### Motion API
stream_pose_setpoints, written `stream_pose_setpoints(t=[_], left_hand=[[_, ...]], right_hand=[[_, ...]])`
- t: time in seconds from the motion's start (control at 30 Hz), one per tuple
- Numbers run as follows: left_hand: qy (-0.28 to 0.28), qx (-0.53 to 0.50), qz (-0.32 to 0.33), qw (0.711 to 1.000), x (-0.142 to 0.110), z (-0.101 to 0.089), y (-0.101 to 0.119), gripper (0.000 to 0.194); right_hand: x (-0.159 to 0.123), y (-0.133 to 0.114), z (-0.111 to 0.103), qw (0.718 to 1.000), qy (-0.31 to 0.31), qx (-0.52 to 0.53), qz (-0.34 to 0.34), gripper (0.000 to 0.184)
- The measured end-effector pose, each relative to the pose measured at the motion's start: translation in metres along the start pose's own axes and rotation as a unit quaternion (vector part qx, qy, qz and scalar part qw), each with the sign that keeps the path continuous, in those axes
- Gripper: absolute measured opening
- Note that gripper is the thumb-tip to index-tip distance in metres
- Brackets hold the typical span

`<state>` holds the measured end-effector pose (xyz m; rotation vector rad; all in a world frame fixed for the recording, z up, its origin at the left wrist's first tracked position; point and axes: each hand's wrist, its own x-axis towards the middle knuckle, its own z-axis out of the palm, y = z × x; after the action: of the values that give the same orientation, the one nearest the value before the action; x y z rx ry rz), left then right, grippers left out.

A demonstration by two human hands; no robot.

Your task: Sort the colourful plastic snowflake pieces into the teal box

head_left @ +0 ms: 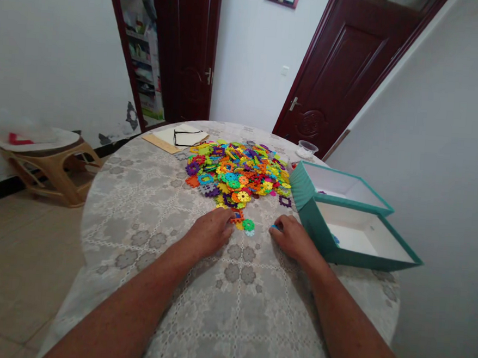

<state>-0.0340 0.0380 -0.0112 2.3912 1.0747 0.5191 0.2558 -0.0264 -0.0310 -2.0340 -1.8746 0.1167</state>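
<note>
A large heap of colourful plastic interlocking pieces (243, 171), flower-shaped discs and square frames, lies on the cloth-covered table. My left hand (214, 229) is closed at the near edge of the heap, its fingertips on an orange square piece (237, 216). Beside those fingertips lie a green flower-shaped piece (248, 225) and a pale blue one (250, 234). To the right, my right hand (290, 235) pinches a small blue piece (275, 227), mostly hidden by the fingers. Both hands rest low over the tablecloth, apart from each other.
A teal box (364, 261) with two white-lined halves lies open at the right, a few pieces inside. Eyeglasses (175, 138) rest on paper at the back left, by a wooden ruler (159, 143). A clear plastic bowl (307, 147) stands behind the box.
</note>
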Motion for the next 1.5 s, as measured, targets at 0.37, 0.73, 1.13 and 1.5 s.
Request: stream_pose_setpoints(t=[0.37,0.73,1.13,1.5], left_hand=[[-0.013,0.016,-0.001,1.000,0.001,0.002,0.001,0.035],[-0.035,0.072,-0.018,0.997,-0.001,0.002,0.004,0.031],[-0.017,0.098,-0.003,0.995,0.000,0.002,0.006,0.024],[-0.038,0.153,0.032,0.987,-0.001,-0.002,0.010,0.015]], right_hand=[[-0.014,-0.017,-0.006,0.986,-0.011,0.165,-0.003,0.013],[0.022,-0.061,0.002,0.981,-0.137,0.119,-0.067,0.025],[0.026,-0.054,0.010,0.976,-0.137,0.157,-0.056,0.029],[0.012,-0.071,-0.001,0.978,-0.131,0.150,-0.059,0.024]])
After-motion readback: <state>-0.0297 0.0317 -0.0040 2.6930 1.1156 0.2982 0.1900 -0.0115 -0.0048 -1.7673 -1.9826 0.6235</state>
